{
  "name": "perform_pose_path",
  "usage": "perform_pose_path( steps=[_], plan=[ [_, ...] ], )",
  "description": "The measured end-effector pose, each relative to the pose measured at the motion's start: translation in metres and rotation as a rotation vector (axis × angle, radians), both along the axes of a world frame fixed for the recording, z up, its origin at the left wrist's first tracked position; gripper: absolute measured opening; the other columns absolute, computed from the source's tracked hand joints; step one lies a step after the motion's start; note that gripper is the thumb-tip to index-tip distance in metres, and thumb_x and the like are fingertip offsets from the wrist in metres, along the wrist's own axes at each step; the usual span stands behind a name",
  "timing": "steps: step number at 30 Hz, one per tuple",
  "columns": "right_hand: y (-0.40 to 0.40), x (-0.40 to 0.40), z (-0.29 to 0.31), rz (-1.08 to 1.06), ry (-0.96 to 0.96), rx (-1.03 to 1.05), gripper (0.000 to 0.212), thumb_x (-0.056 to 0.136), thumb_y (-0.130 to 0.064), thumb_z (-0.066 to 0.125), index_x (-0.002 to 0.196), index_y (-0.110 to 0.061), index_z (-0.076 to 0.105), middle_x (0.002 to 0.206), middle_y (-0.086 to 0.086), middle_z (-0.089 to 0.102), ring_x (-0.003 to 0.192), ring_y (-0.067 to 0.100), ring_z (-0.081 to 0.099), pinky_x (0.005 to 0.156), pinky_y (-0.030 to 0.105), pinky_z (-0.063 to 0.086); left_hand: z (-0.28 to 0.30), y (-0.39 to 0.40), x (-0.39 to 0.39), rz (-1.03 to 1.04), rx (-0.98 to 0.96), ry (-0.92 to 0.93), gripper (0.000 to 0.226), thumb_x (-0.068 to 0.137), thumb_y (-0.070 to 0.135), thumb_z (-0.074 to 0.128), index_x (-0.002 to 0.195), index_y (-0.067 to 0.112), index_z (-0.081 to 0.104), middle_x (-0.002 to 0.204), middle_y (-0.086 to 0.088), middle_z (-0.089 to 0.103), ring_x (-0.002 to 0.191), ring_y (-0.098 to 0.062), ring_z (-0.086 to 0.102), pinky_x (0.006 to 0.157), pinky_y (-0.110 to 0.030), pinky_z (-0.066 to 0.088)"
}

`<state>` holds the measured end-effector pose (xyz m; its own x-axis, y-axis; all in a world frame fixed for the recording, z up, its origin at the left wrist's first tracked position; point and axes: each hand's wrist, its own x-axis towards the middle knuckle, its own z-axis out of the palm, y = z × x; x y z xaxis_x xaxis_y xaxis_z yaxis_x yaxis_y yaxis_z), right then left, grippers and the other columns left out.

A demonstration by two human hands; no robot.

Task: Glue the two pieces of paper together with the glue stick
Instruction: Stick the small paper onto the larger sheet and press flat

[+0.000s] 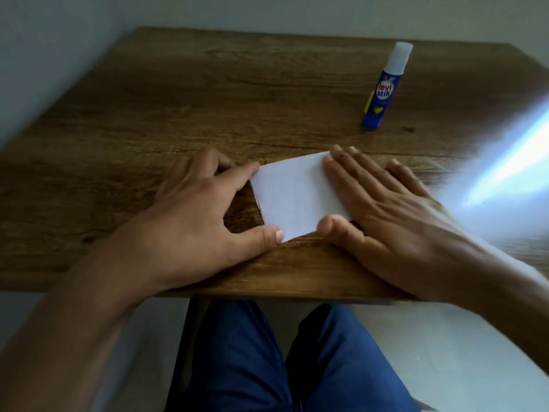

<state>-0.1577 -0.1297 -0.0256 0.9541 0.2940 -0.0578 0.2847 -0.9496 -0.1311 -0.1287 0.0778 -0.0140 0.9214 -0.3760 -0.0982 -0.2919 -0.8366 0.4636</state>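
Observation:
A small white paper [297,194] lies flat on the wooden table [178,99] near the front edge. Only one sheet shows; a thin second edge peeks out along its left side. My left hand [190,212] touches the paper's left side, index fingertip at the top left corner and thumb tip at the bottom left corner. My right hand [386,209] lies flat with straight fingers pressing on the paper's right part. A blue glue stick [383,90] with a white cap stands upright at the back right, apart from both hands.
The table's front edge [267,292] runs just below my wrists. My legs in blue trousers [267,367] are under it. A pale wall [44,55] stands to the left and behind. A bright light streak [505,173] crosses the right side.

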Motion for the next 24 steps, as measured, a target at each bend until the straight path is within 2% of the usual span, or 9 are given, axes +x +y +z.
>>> perform_pose_path(
  steps=[4, 8, 11, 14, 15, 17, 19, 21, 24],
  plan=[
    [-0.01, -0.001, 0.001, 0.002, 0.021, -0.003, 0.091, 0.062, -0.076, -0.016, 0.141, -0.031, -0.02, 0.151, -0.015, -0.023, 0.135, -0.003, -0.025, 0.115, 0.032, -0.012, 0.0, -0.001, -0.001, 0.004, -0.006, 0.002, 0.107, 0.034, 0.079, 0.03, 0.135, 0.046, 0.016, 0.1, 0.024, 0.014, 0.105, 0.003, 0.014, 0.093, -0.028, 0.022],
    [-0.01, 0.004, 0.0, 0.006, 0.003, 0.074, 0.088, 0.066, -0.077, -0.007, 0.142, -0.035, -0.015, 0.152, -0.014, -0.02, 0.135, -0.002, -0.024, 0.113, 0.028, -0.012, -0.001, -0.002, -0.003, 0.023, -0.011, 0.002, 0.107, 0.034, 0.078, 0.031, 0.135, 0.045, 0.016, 0.105, 0.022, 0.016, 0.117, -0.004, 0.017, 0.094, -0.029, 0.021],
    [-0.006, 0.018, 0.005, 0.01, -0.052, 0.17, 0.084, 0.073, -0.077, 0.008, 0.144, -0.033, 0.0, 0.157, -0.008, -0.005, 0.139, 0.003, -0.01, 0.112, 0.028, -0.002, -0.001, -0.005, -0.003, 0.043, 0.012, -0.015, 0.108, 0.035, 0.078, 0.03, 0.136, 0.041, 0.016, 0.124, 0.014, 0.022, 0.122, -0.011, 0.018, 0.093, -0.031, 0.021],
    [0.004, 0.037, 0.01, 0.017, -0.035, 0.105, 0.084, 0.076, -0.075, 0.016, 0.143, -0.026, 0.016, 0.155, 0.0, 0.017, 0.141, 0.017, 0.012, 0.111, 0.038, 0.016, -0.004, -0.01, -0.003, 0.07, 0.025, -0.057, 0.107, 0.04, 0.08, 0.03, 0.137, 0.037, 0.018, 0.13, 0.009, 0.023, 0.123, -0.014, 0.019, 0.092, -0.031, 0.019],
    [0.007, 0.043, 0.012, 0.024, -0.04, 0.046, 0.084, 0.074, -0.074, 0.019, 0.141, -0.025, 0.023, 0.152, 0.002, 0.025, 0.137, 0.021, 0.021, 0.107, 0.041, 0.024, -0.005, -0.01, -0.003, 0.085, 0.023, -0.072, 0.104, 0.044, 0.081, 0.033, 0.137, 0.036, 0.019, 0.13, 0.008, 0.024, 0.122, -0.014, 0.019, 0.091, -0.031, 0.019],
    [0.008, 0.055, 0.02, 0.052, -0.061, -0.053, 0.082, 0.068, -0.072, 0.026, 0.135, -0.026, 0.035, 0.139, 0.004, 0.04, 0.123, 0.023, 0.035, 0.09, 0.039, 0.037, -0.008, -0.013, -0.003, 0.099, 0.013, -0.087, 0.095, 0.052, 0.076, 0.039, 0.136, 0.035, 0.021, 0.127, 0.008, 0.025, 0.12, -0.012, 0.018, 0.09, -0.03, 0.017],
    [0.009, 0.066, 0.029, 0.095, -0.03, -0.093, 0.083, 0.062, -0.074, 0.033, 0.13, -0.027, 0.042, 0.125, 0.003, 0.046, 0.108, 0.018, 0.038, 0.077, 0.033, 0.034, -0.009, -0.013, -0.002, 0.106, 0.017, -0.092, 0.092, 0.056, 0.072, 0.042, 0.136, 0.035, 0.02, 0.127, 0.009, 0.024, 0.119, -0.011, 0.018, 0.089, -0.03, 0.017],
    [0.009, 0.076, 0.037, 0.112, 0.057, -0.109, 0.079, 0.061, -0.072, 0.044, 0.126, -0.028, 0.044, 0.114, -0.002, 0.046, 0.1, 0.012, 0.035, 0.071, 0.029, 0.03, -0.008, -0.012, 0.0, 0.106, 0.023, -0.074, 0.093, 0.055, 0.072, 0.043, 0.137, 0.036, 0.018, 0.129, 0.009, 0.023, 0.122, -0.014, 0.019, 0.092, -0.033, 0.021],
    [0.01, 0.089, 0.044, 0.105, 0.147, -0.06, 0.054, 0.069, -0.059, 0.059, 0.109, -0.025, 0.051, 0.093, -0.011, 0.049, 0.083, 0.009, 0.045, 0.058, 0.021, 0.029, -0.003, -0.011, 0.004, 0.111, -0.009, -0.029, 0.089, 0.06, 0.066, 0.053, 0.137, 0.039, 0.016, 0.134, 0.008, 0.024, 0.127, -0.018, 0.02, 0.101, -0.04, 0.025]
  ],
)
